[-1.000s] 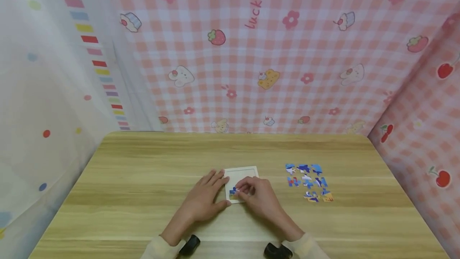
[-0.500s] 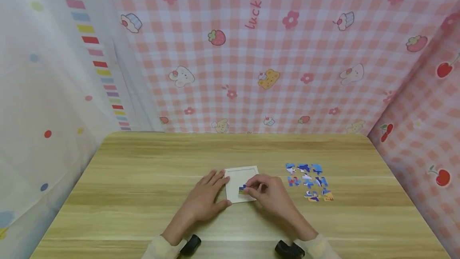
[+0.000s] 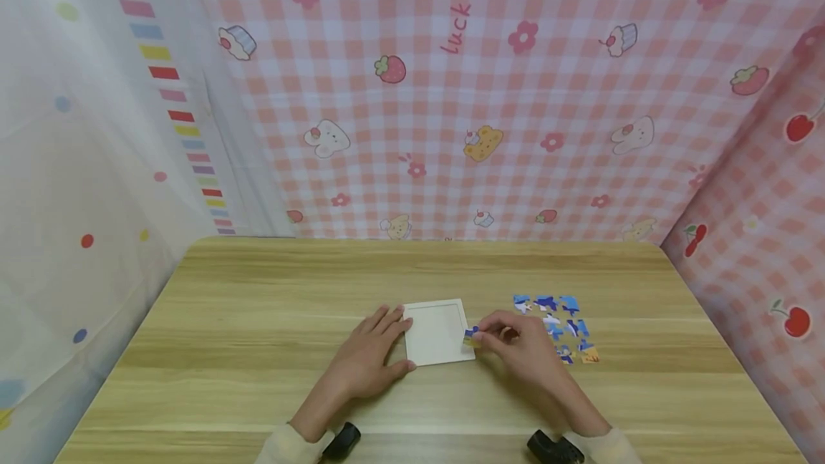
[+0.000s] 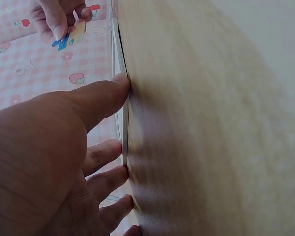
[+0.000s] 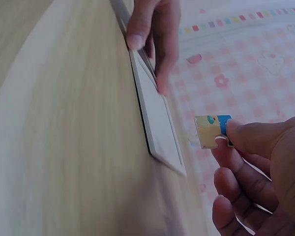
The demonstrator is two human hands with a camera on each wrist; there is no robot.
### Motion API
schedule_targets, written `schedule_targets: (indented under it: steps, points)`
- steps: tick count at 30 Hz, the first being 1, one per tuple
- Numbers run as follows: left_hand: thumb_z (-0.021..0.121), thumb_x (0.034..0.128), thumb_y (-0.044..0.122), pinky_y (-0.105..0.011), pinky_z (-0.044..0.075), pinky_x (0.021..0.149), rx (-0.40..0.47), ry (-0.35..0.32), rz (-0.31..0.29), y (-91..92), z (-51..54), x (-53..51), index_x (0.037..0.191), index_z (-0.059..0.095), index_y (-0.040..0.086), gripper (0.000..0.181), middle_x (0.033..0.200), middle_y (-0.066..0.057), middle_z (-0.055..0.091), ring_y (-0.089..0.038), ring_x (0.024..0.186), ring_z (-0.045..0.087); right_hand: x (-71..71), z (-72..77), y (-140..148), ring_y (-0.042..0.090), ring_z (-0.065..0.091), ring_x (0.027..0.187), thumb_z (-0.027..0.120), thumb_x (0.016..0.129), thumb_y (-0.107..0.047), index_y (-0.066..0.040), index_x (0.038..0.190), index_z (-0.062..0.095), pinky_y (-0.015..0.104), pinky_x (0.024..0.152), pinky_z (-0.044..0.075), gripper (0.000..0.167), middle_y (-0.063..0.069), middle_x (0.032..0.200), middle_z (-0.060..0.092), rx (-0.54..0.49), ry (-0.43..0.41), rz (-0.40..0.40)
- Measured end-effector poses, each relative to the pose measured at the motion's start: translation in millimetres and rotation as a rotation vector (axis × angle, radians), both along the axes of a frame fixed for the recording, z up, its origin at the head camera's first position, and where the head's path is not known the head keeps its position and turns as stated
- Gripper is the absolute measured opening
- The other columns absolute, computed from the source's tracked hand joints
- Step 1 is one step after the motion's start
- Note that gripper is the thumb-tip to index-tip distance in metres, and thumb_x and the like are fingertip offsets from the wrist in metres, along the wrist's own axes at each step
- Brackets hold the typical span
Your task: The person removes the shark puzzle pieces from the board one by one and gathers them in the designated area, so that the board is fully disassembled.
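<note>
A white puzzle frame lies flat on the table with nothing in its recess. My left hand rests at its left side, fingers fairly straight, with thumb and fingertips touching the frame's edge. Between thumb and index finger my right hand pinches a blue and yellow puzzle piece, held just above the frame's right edge. Several loose blue puzzle pieces lie in rows to the right, some partly hidden behind the right hand in the head view.
The wooden table reaches to a pink checked cloth hung at the back. A pale dotted curtain hangs on the left, another checked cloth on the right. Black straps with cameras sit on both wrists.
My right hand has lifted the puzzle piece from the frame's lower left corner and carried it right, to the frame's right edge. The left hand has stayed in place.
</note>
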State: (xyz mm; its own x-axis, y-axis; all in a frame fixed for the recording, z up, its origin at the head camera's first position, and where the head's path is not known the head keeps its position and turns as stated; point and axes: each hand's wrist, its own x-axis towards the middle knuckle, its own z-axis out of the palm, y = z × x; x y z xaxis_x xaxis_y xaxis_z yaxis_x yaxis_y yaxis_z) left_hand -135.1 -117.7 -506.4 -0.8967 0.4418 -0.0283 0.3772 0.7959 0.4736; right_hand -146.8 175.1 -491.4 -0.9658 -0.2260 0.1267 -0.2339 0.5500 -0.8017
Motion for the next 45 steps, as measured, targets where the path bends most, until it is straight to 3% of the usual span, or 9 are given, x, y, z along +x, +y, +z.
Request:
schedule_targets:
  steps: [11,18,26,34,37,42,45]
  points:
    - [0.066,0.0979,0.042,-0.058,0.023,0.128,-0.005,-0.005,-0.001,0.0,1.1,1.0,0.156,0.044,0.011,0.069,0.169,-0.01,0.031,-0.037,0.158,0.021,2.5,-1.5,32,0.006,0.061,0.073,0.082,0.087,-0.024,-0.026,0.089,0.076,0.02,0.064,0.052,0.007,-0.011,0.082,0.072,0.068,0.014,-0.051]
    - [0.066,0.0984,0.042,-0.059,0.022,0.128,0.002,-0.002,-0.01,-1.4,-0.2,-0.3,0.156,0.044,0.011,0.069,0.169,-0.009,0.03,-0.038,0.158,0.021,3.8,-1.1,50,0.006,0.061,0.071,0.082,0.087,-0.023,-0.024,0.09,0.076,0.021,0.062,0.053,0.007,-0.008,0.082,0.072,0.059,-0.011,-0.046]
    - [0.066,0.0982,0.042,-0.058,0.023,0.128,0.001,0.002,-0.012,-1.8,-1.5,-0.3,0.156,0.044,0.011,0.069,0.169,-0.01,0.031,-0.038,0.158,0.021,5.3,-2.0,75,0.004,0.057,0.066,0.082,0.087,-0.025,-0.023,0.088,0.075,0.021,0.057,0.05,0.007,-0.007,0.078,0.072,0.118,-0.003,-0.06]
    - [0.066,0.0982,0.042,-0.059,0.022,0.128,-0.003,0.002,-0.011,-1.0,-0.6,-0.4,0.156,0.044,0.012,0.069,0.169,-0.01,0.03,-0.038,0.158,0.021,9.2,-3.7,90,0.002,0.059,0.068,0.081,0.089,-0.022,-0.022,0.087,0.075,0.02,0.063,0.051,0.006,-0.01,0.077,0.072,0.18,-0.017,-0.045]
    - [0.066,0.0982,0.042,-0.059,0.022,0.128,-0.004,0.003,-0.011,-0.9,-0.3,-0.4,0.156,0.044,0.012,0.069,0.169,-0.01,0.03,-0.037,0.158,0.021,9.1,-6.7,91,0.0,0.056,0.067,0.081,0.088,-0.021,-0.024,0.087,0.075,0.019,0.061,0.049,0.007,-0.013,0.075,0.069,0.217,0.031,-0.04]
    - [0.067,0.098,0.042,-0.059,0.022,0.128,0.005,0.004,-0.011,-1.0,0.0,0.1,0.155,0.045,0.011,0.069,0.169,-0.01,0.031,-0.038,0.158,0.021,7.5,-14.3,89,-0.003,0.048,0.065,0.085,0.084,-0.015,-0.025,0.083,0.075,0.018,0.059,0.044,0.014,-0.017,0.072,0.06,0.298,0.205,-0.037]
    - [0.067,0.0979,0.041,-0.059,0.023,0.128,0.01,0.002,-0.011,-1.0,-0.7,0.7,0.155,0.045,0.011,0.068,0.169,-0.01,0.031,-0.038,0.158,0.022,7.7,-16.4,87,-0.003,0.046,0.065,0.086,0.082,-0.014,-0.025,0.082,0.075,0.018,0.058,0.041,0.015,-0.018,0.072,0.056,0.322,0.264,-0.034]
